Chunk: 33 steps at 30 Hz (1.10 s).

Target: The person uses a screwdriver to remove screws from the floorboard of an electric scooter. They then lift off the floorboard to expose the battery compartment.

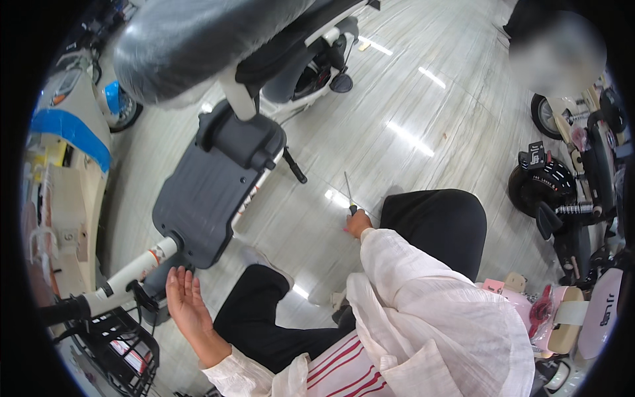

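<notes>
My right hand (358, 223) is closed around the dark handle of a screwdriver (350, 196), whose thin shaft points away from me over the floor. To the left, my left hand (188, 299) is raised with its fingers stretched out and nothing in it. It is beside the white steering column (135, 268) of an electric scooter; whether it touches cannot be made out. The scooter's dark grey footboard (205, 192) lies beyond that hand. At the scooter's far end is a plastic-wrapped seat (198, 49). A black kickstand or pedal (295, 165) sticks out from its side.
A cream scooter with blue tape (73, 129) stands at the left. A black wire basket (122, 351) is at the lower left. On the right are a black-wheeled scooter (544, 182) and a pink one (559, 317). Another person (522, 20) is at the upper right. The floor (397, 86) is shiny tile.
</notes>
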Tool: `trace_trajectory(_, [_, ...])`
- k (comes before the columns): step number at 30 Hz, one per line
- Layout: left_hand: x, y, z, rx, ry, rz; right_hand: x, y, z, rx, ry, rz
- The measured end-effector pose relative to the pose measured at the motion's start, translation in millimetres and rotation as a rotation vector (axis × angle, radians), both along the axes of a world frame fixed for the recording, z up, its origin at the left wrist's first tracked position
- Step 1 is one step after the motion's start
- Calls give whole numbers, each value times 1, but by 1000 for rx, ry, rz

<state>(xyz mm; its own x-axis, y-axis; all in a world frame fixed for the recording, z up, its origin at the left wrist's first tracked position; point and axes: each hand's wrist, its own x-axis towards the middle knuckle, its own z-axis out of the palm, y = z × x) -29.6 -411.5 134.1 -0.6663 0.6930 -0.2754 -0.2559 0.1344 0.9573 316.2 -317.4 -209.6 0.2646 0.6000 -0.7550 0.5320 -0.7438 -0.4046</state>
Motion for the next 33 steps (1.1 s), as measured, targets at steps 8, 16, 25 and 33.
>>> trace_trajectory(8, [62,88,-8,26,574,-98,98,210,98,268,-121,-1])
trace_trajectory(16, [23,113,-58,-116,843,-260,208,334,164,699,-343,132])
trace_trajectory(25, [3,163,-96,-601,769,-175,234,468,63,953,-346,61])
trace_trajectory(33, [-19,168,-113,-716,781,-45,230,581,33,889,-388,123])
